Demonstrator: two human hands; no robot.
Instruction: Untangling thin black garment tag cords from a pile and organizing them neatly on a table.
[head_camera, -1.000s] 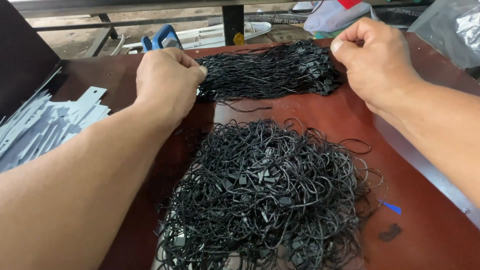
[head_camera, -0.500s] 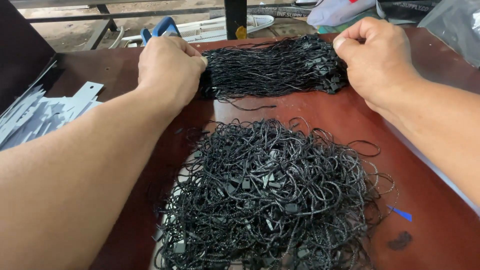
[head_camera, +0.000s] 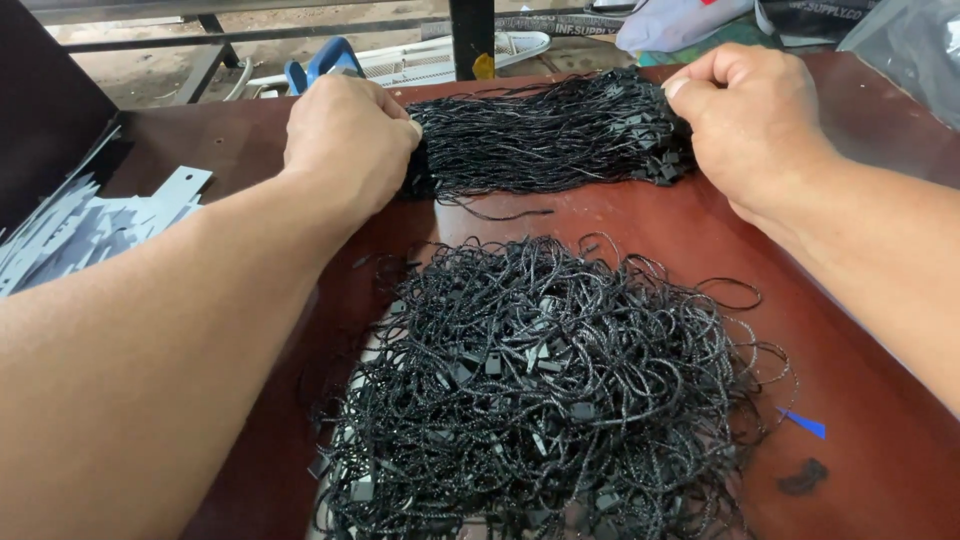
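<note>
Far left on your table, a stack of pale grey tag strips fans out beside a dark panel — well apart from where you're working. Move in and there's your left hand, knuckles up, fingers curled into a closed grip on the left end of the straightened bundle of black cords. That bundle lies flat across the far side of the reddish-brown top, strands running side by side, with small black tabs gathered at its right end. Just behind your left hand, beyond the table edge, a blue object shows, and a white grille lies on the ground past it. Nearer to you, dead centre, sits the big loose heap of black looped cords — tangled, tabs scattered through it, a few stray loops spilling toward the right, and it stands apart from the neat bundle with bare wood between them. Now the right side: your right hand is fisted too, thumb pressed down on top, its grip closed over the tabbed end of the same bundle. Low on the right, past the heap, a small blue scrap and a dark smudge rest on the wood.
</note>
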